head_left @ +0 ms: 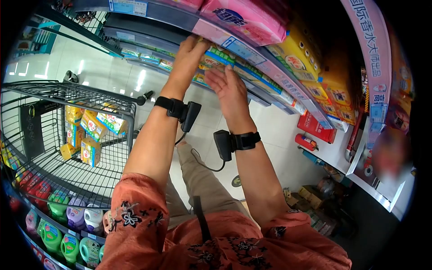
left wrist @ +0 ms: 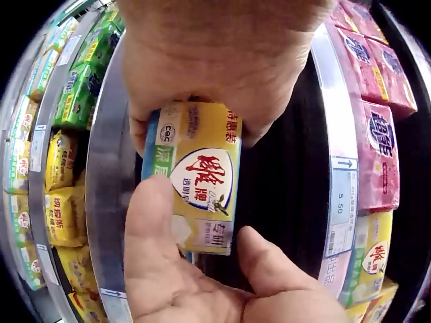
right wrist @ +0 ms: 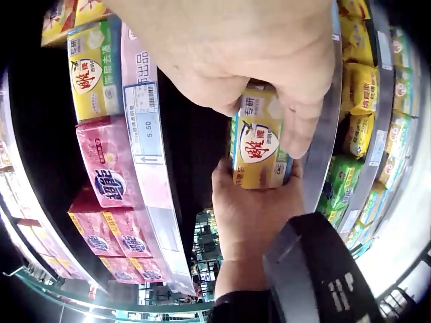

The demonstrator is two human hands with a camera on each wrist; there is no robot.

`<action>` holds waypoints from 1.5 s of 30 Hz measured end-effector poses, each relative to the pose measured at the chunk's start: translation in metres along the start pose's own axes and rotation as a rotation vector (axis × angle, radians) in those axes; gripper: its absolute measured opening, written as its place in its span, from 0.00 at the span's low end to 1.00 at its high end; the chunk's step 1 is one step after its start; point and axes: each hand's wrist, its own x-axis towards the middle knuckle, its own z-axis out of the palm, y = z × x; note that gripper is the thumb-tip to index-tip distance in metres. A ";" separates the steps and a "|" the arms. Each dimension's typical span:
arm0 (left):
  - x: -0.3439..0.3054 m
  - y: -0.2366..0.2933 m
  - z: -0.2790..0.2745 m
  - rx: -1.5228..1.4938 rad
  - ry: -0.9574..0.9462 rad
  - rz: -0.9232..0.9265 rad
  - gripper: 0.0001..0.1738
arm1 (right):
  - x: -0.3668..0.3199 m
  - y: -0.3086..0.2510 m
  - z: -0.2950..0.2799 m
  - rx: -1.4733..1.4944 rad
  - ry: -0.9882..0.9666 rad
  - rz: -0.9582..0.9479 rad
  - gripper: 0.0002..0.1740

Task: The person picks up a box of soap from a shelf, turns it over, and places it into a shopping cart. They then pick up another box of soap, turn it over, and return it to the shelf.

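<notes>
In the left wrist view, a yellow pack of laundry soap with a white shield label is in my left hand, whose fingers grip its two sides. The right wrist view also has this soap pack, over a dark shelf gap, with the left hand at its lower end. My right hand is held with fingers extended beside the left one. Its fingertips come right at the pack's near end in the left wrist view, one finger overlapping the pack's side.
A shopping cart with several yellow soap packs stands at the left. Pink packs and yellow packs line the shelf above my hands. Detergent bottles fill a lower-left shelf. A fire extinguisher sits at the right.
</notes>
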 end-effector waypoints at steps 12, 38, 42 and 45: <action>0.027 -0.021 0.000 0.665 -0.005 0.246 0.21 | 0.013 0.013 0.004 0.095 0.018 -0.055 0.13; 0.025 -0.013 0.014 0.413 0.011 0.030 0.22 | 0.022 0.018 -0.017 0.207 -0.027 0.272 0.17; -0.034 0.007 0.004 0.481 0.298 0.186 0.27 | -0.020 0.034 -0.021 0.100 -0.077 0.381 0.18; -0.086 0.051 -0.026 0.340 0.188 -0.037 0.29 | -0.055 0.053 -0.021 0.021 -0.176 0.477 0.18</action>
